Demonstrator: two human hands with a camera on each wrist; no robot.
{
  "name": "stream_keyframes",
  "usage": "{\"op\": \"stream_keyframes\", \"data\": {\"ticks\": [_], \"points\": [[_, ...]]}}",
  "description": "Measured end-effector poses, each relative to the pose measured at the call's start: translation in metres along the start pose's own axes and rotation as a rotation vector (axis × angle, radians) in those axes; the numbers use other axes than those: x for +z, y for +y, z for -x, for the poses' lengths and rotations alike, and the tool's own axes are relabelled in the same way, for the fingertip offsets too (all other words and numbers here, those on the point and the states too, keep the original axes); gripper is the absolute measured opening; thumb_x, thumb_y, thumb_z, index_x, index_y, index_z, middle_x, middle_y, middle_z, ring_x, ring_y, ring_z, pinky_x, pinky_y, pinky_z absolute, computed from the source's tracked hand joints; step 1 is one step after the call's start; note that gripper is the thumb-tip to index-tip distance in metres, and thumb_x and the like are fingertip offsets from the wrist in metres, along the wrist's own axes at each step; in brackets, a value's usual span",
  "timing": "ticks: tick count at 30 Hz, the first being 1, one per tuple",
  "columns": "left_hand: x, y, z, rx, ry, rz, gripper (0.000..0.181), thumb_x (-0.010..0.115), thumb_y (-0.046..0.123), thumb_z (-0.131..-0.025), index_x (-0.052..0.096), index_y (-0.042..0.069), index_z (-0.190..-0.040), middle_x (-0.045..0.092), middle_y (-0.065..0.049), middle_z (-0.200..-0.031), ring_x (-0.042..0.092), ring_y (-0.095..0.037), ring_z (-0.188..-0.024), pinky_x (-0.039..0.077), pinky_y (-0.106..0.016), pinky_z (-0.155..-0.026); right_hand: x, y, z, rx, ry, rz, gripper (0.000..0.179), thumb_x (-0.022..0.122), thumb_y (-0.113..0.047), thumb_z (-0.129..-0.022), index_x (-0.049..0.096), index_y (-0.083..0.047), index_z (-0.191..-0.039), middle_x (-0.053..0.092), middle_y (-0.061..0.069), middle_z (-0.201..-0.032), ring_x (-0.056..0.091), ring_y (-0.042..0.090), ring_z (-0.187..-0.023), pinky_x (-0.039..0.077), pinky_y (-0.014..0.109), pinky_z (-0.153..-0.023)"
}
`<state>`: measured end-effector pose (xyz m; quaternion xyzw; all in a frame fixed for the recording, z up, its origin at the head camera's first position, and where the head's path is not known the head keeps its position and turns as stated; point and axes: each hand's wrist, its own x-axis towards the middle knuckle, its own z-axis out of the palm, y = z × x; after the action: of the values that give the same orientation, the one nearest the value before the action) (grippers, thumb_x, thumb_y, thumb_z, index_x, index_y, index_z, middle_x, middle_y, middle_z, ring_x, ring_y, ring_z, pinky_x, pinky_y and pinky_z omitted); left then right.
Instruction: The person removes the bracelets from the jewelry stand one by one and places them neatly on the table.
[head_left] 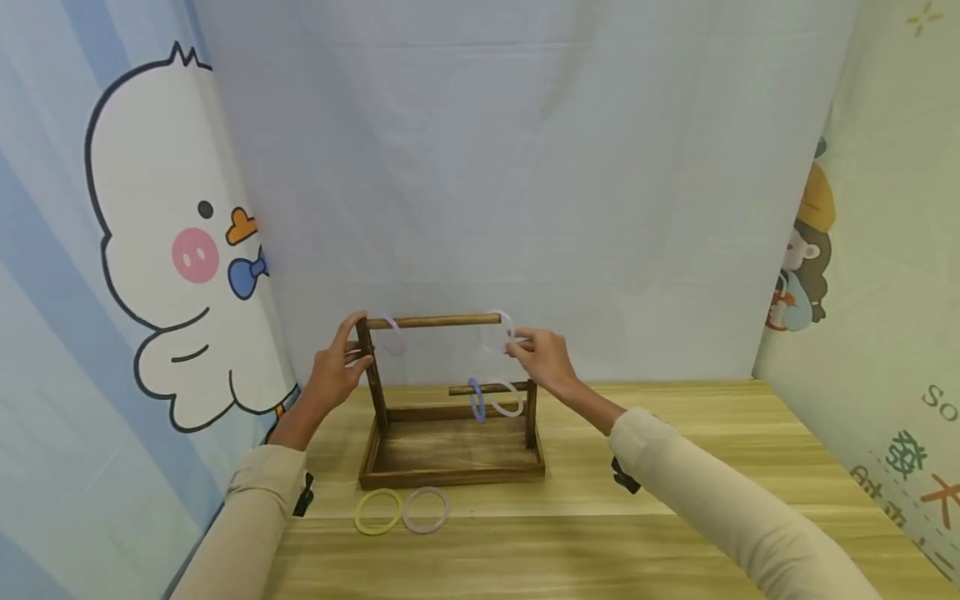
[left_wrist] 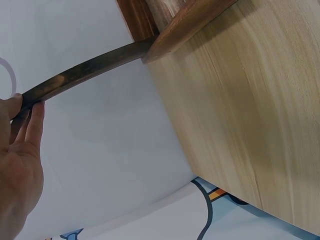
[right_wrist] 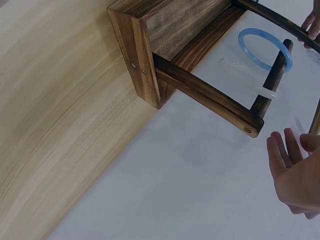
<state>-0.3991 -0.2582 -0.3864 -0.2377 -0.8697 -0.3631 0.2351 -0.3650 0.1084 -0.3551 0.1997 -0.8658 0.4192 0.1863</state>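
A dark wooden rack with a tray base and two horizontal bars stands on the table. My left hand holds the top of its left post between thumb and fingers. At the free right end of the upper bar, my right hand pinches a pale translucent ring, which encircles or overlaps the bar tip; I cannot tell which. A pale purple ring hangs on that bar near the left post. On the lower bar hang a blue ring and a clear whitish ring.
In front of the tray, a yellow ring and a pale pinkish ring lie flat side by side on the wood-grain table. A grey-white cloth hangs behind, with printed curtains at both sides.
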Motion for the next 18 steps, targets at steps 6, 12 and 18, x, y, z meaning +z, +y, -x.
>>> {"op": "stream_keyframes", "data": {"ticks": [6, 12, 18], "points": [[0.0, 0.0, 0.0, 0.021, 0.008, -0.005, 0.079, 0.069, -0.01, -0.095, 0.029, 0.01, -0.161, 0.064, -0.039, -0.124, 0.068, -0.052, -0.11, 0.059, -0.061, -0.092, -0.004, 0.001, 0.003, 0.011, 0.016, -0.03, 0.034, 0.063, -0.009, -0.104, 0.065, 0.01, -0.133, 0.077, 0.022, -0.104, 0.077, 0.034, -0.095, 0.02, 0.021, -0.039], [0.001, -0.001, -0.001, 0.016, 0.004, -0.004, 0.08, 0.068, -0.01, -0.096, 0.028, 0.013, -0.161, 0.064, -0.039, -0.124, 0.068, -0.051, -0.11, 0.059, -0.06, -0.093, -0.01, 0.003, 0.006, 0.029, 0.019, -0.043, 0.032, 0.064, -0.007, -0.104, 0.066, 0.01, -0.131, 0.077, 0.021, -0.103, 0.077, 0.034, -0.095, 0.03, 0.019, -0.042], [0.001, -0.001, 0.0, 0.008, 0.003, -0.005, 0.079, 0.068, -0.009, -0.096, 0.029, 0.011, -0.161, 0.064, -0.039, -0.124, 0.068, -0.051, -0.111, 0.06, -0.059, -0.093, -0.013, 0.009, 0.011, 0.041, 0.02, -0.032, 0.03, 0.066, -0.007, -0.103, 0.068, 0.01, -0.127, 0.078, 0.02, -0.102, 0.078, 0.032, -0.093, 0.067, 0.037, -0.076]]}}
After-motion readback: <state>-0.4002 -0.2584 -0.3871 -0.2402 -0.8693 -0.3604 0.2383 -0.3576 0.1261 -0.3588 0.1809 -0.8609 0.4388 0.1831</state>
